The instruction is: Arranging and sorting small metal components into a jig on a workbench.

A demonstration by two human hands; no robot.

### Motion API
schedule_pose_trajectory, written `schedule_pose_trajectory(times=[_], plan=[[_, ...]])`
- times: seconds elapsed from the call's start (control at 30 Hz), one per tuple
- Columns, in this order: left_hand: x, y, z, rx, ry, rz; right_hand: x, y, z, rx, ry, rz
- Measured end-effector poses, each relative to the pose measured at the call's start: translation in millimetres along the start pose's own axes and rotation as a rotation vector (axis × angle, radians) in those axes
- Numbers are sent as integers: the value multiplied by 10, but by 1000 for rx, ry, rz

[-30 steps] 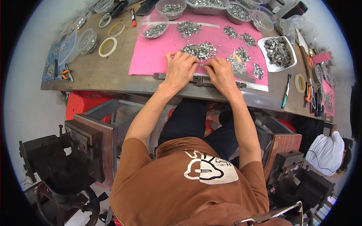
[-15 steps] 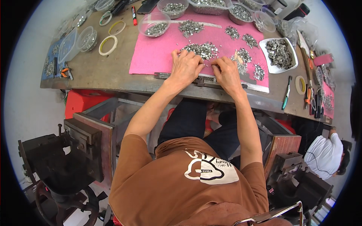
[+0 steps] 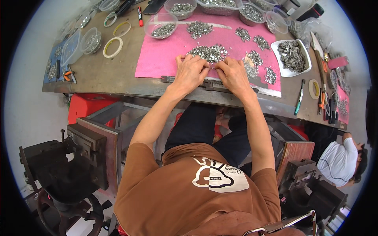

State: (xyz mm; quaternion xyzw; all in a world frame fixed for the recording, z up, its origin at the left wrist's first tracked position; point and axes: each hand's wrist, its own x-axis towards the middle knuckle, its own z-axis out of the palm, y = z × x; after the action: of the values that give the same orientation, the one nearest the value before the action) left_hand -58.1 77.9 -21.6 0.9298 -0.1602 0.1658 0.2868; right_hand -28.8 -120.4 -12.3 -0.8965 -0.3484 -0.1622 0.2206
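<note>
My left hand (image 3: 191,74) and my right hand (image 3: 233,75) rest close together at the near edge of a pink mat (image 3: 161,55). Each has thumb and forefinger drawn together in a pinch. Whatever lies between the fingertips is too small to make out. Just beyond them spreads a pile of small shiny metal pieces (image 3: 210,52). A dark metal tool like a caliper (image 3: 214,84) lies along the bench edge under my wrists, partly hidden by them.
Smaller metal heaps (image 3: 255,58) dot the mat's right side, beside a white dish (image 3: 292,59) of darker pieces. Plastic tubs (image 3: 161,26) line the back. Tape rolls (image 3: 113,47) lie left, a toothbrush (image 3: 300,97) right. A person in white (image 3: 338,161) sits far right.
My right hand has come slightly left and my left hand has shifted a little left, their fingertips now nearer each other. The person at far right has moved their head slightly.
</note>
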Motion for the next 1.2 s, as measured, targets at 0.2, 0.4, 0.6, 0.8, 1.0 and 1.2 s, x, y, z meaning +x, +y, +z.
schedule_pose_trajectory(times=[0.2,0.4,0.6,0.8,1.0,1.2], plan=[[11,56,-31,-23,19,-17,-92,70,-135,-19,25,-10],[34,59,23,10,18,-26,-432,22,-439,209,59,153],[43,52,12,28,9,-27,-618,14,-371,208,119,88],[-15,-23,-56,-30,-11,4,-651,-6,-394,146,106,23],[-14,-32,-89,-60,-71,-11,-600,0,-452,161,48,32],[-23,-34,-44,12,-49,33,-187,-15,-207,220,90,76]])
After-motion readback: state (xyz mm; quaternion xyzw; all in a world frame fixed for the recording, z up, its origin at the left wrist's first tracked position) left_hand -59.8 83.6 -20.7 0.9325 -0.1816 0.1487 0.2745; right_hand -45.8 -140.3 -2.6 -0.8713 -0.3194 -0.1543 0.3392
